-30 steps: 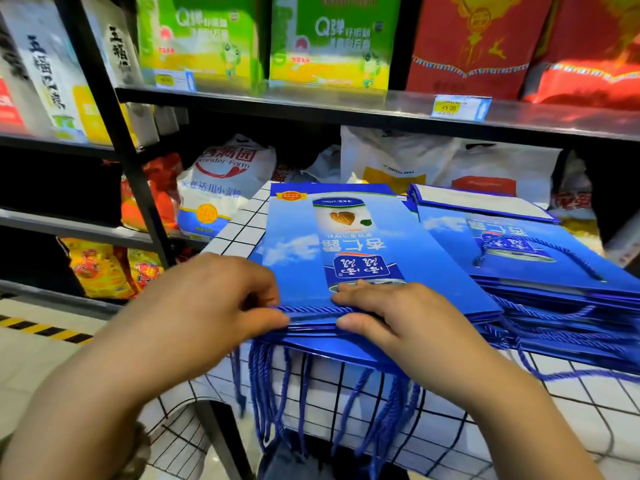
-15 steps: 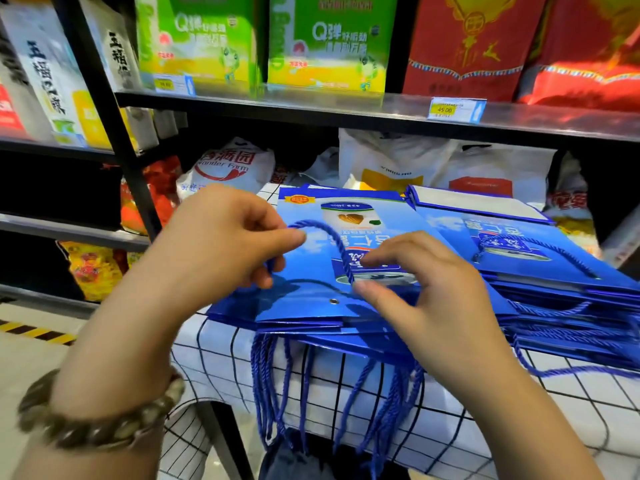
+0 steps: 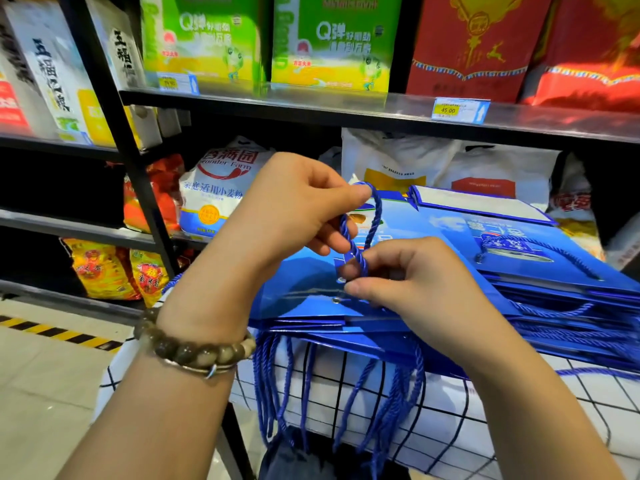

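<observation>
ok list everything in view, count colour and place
rope handle: one, blue, looped above the top bag
top bag: one, blue, flat on the near stack
bag stacks: two, blue, on the checked cloth
checked cloth: one, white with black lines, under the stacks
green boxes: two, green, upper shelf
red packs: two, red, upper shelf, right
flour sack: one, white, lower shelf behind
price tags: two, yellow-blue, shelf edge
bracelet: one, brown beads, left wrist
left hand: one, pinches the loop's top
right hand: one, pinches the rope by the eyelet
</observation>
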`<act>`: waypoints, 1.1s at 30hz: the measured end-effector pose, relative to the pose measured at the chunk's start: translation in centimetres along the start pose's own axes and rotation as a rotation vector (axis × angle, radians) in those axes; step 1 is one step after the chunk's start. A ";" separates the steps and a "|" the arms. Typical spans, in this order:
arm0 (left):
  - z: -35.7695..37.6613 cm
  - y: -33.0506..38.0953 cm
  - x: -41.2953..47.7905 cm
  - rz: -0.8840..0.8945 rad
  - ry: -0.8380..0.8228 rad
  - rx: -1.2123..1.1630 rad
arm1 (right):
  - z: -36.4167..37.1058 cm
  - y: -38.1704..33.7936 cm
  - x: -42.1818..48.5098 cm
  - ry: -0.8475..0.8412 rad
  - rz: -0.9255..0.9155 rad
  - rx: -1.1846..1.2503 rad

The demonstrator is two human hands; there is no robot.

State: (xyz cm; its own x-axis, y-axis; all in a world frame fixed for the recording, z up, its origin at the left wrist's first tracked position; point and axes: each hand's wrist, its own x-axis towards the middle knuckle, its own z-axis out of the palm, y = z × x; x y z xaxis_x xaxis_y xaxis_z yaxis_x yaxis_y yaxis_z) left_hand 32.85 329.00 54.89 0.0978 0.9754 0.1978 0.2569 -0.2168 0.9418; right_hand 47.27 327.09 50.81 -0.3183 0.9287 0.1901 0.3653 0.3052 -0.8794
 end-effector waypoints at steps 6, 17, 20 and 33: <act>-0.1 -1.4 0.1 -0.038 0.082 0.076 | -0.5 -0.6 0.1 0.009 0.061 0.162; -2.5 -4.5 -6.0 0.051 0.040 0.715 | 0.5 0.1 1.3 -0.014 0.019 0.031; -2.2 -5.2 -6.0 0.051 -0.014 0.756 | 0.5 0.2 1.3 -0.019 0.017 0.008; -2.3 -5.1 -5.5 0.013 0.037 0.698 | 0.8 0.3 1.6 -0.226 -0.144 -0.553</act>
State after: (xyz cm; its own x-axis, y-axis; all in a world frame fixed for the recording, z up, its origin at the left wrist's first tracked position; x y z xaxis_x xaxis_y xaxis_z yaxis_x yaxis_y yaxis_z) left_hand 28.78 324.85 49.61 0.0752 0.9706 0.2284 0.8152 -0.1918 0.5466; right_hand 46.18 328.54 50.54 -0.5536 0.8210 0.1395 0.6854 0.5443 -0.4837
